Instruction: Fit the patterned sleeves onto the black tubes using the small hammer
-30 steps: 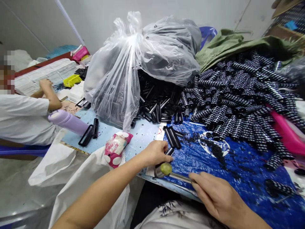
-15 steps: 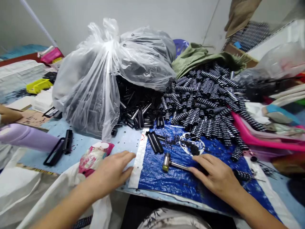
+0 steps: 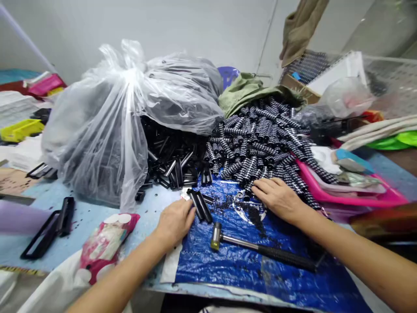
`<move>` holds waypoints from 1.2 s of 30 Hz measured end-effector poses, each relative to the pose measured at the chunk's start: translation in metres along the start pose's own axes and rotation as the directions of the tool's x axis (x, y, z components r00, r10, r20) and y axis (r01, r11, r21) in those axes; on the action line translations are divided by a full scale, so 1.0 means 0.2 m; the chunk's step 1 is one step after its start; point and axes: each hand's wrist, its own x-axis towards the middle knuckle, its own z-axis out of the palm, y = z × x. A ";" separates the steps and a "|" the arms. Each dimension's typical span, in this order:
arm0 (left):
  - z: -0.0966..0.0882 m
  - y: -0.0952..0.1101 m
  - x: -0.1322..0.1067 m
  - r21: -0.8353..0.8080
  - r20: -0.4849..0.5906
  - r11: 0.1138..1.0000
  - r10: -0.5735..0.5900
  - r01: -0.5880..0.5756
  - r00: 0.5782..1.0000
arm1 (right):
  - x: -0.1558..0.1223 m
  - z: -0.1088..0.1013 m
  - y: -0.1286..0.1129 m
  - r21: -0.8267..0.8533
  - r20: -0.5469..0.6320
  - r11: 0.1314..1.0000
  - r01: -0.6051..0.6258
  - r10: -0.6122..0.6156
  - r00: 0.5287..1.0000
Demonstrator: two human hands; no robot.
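My left hand (image 3: 176,221) is at the left edge of the blue plastic sheet (image 3: 228,269), thumb apart from the fingers. Just beyond its fingertips lie a few black tubes (image 3: 200,206), side by side. My right hand (image 3: 276,198) reaches over the sheet with fingers stretched to the near edge of a pile of black-and-white patterned ribbed cylinders (image 3: 260,139). Small black bits (image 3: 256,217) are scattered beside it. Between my forearms a hammer (image 3: 241,242) lies flat, with a metal head, a yellowish face and a black grip. Neither hand touches it.
Behind stands a big knotted clear plastic bag (image 3: 97,139), beside a heap of black parts (image 3: 176,152). A pink tray (image 3: 352,200) is at right. On the left are a pink packet (image 3: 107,243), black frame-like pieces (image 3: 48,230) and a blurred purple bottle (image 3: 19,217).
My right hand has left the hammer's handle and moved forward to the cylinder pile; the hammer stays on the sheet. My left hand has come closer to the black tubes. The view has shifted right.
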 end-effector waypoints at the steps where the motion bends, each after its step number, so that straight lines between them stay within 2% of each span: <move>1: 0.00 0.02 0.00 -0.053 -0.015 0.990 -0.135 0.134 0.991 | 0.00 0.02 0.02 0.011 -0.004 1.000 0.021 -0.021 1.000; 3: -0.01 0.06 0.01 -0.143 -0.002 0.924 -0.358 0.354 0.934 | -0.02 0.04 0.04 0.058 -0.040 0.997 0.054 -0.052 0.998; 4: 0.00 0.07 0.02 -0.183 0.007 0.892 -0.418 0.413 0.908 | -0.03 0.05 0.05 0.114 -0.074 0.992 0.052 -0.044 0.996; 7: 0.01 0.09 0.07 -0.344 -0.001 0.828 -0.471 0.442 0.882 | -0.06 0.03 0.00 0.316 -0.176 0.948 -0.027 0.087 0.981; 9: 0.03 0.07 0.08 -0.442 -0.021 0.791 -0.482 0.424 0.876 | -0.08 -0.02 -0.10 0.483 -0.151 0.856 -0.184 0.289 0.945; 10: 0.04 0.06 0.09 -0.477 -0.024 0.773 -0.487 0.418 0.873 | -0.09 -0.06 -0.16 0.615 -0.084 0.728 -0.303 0.442 0.893; 11: 0.05 0.04 0.09 -0.510 -0.029 0.753 -0.498 0.416 0.867 | -0.09 -0.10 -0.23 0.774 0.086 0.475 -0.419 0.577 0.812; 12: 0.06 0.02 0.09 -0.553 -0.036 0.724 -0.516 0.413 0.856 | -0.08 -0.14 -0.31 0.867 0.306 0.138 -0.478 0.611 0.730; 13: 0.06 0.01 0.09 -0.598 -0.042 0.689 -0.536 0.409 0.843 | -0.07 -0.18 -0.38 0.856 0.499 -0.211 -0.472 0.574 0.649; 14: 0.05 0.01 0.09 -0.637 -0.047 0.657 -0.556 0.404 0.830 | -0.05 -0.20 -0.44 0.764 0.641 -0.491 -0.418 0.510 0.574; 15: 0.04 0.02 0.08 -0.684 -0.041 0.613 -0.574 0.395 0.818 | -0.02 -0.22 -0.49 0.652 0.731 -0.672 -0.350 0.435 0.526; 16: 0.03 0.05 0.07 -0.742 -0.022 0.551 -0.589 0.381 0.808 | 0.00 -0.24 -0.54 0.561 0.779 -0.779 -0.278 0.385 0.495; 17: 0.01 0.08 0.06 -0.807 0.014 0.468 -0.595 0.361 0.804 | 0.02 -0.25 -0.57 0.501 0.804 -0.837 -0.218 0.357 0.476; 20: -0.05 0.25 -0.01 -0.946 0.163 0.150 -0.546 0.287 0.822 | 0.06 -0.26 -0.62 0.481 0.800 -0.865 -0.142 0.367 0.475; 21: -0.06 0.32 -0.04 -0.960 0.201 0.067 -0.508 0.272 0.837 | 0.07 -0.27 -0.63 0.493 0.790 -0.859 -0.139 0.376 0.484; 22: -0.07 0.38 -0.06 -0.964 0.226 0.019 -0.468 0.266 0.854 | 0.07 -0.28 -0.64 0.504 0.782 -0.852 -0.140 0.380 0.495; 23: -0.07 0.44 -0.09 -0.965 0.241 -0.007 -0.429 0.264 0.871 | 0.07 -0.29 -0.65 0.512 0.773 -0.848 -0.139 0.383 0.506; 25: -0.05 0.54 -0.13 -0.966 0.240 -0.003 -0.371 0.257 0.897 | 0.08 -0.31 -0.67 0.527 0.758 -0.842 -0.111 0.408 0.509; 29: -0.02 0.67 -0.14 -0.984 0.147 0.058 -0.292 0.171 0.945 | 0.11 -0.31 -0.74 0.583 0.740 -0.811 -0.040 0.511 0.437; 30: -0.02 0.68 -0.13 -0.987 0.127 0.062 -0.269 0.149 0.955 | 0.11 -0.31 -0.75 0.613 0.727 -0.788 -0.064 0.530 0.437; 31: -0.02 0.69 -0.13 -0.989 0.115 0.063 -0.250 0.134 0.961 | 0.11 -0.30 -0.76 0.651 0.703 -0.750 -0.112 0.541 0.461; 32: -0.03 0.69 -0.13 -0.990 0.112 0.060 -0.238 0.130 0.965 | 0.10 -0.29 -0.76 0.712 0.656 -0.682 -0.166 0.562 0.504; 33: -0.03 0.68 -0.13 -0.989 0.122 0.056 -0.233 0.139 0.965 | 0.08 -0.28 -0.76 0.793 0.578 -0.571 -0.214 0.592 0.562; 34: -0.04 0.67 -0.14 -0.987 0.141 0.048 -0.230 0.156 0.963 | 0.06 -0.28 -0.75 0.877 0.469 -0.411 -0.249 0.618 0.631; 36: -0.06 0.63 -0.17 -0.980 0.189 0.024 -0.217 0.198 0.958 | 0.00 -0.27 -0.71 0.970 0.187 0.016 -0.244 0.596 0.781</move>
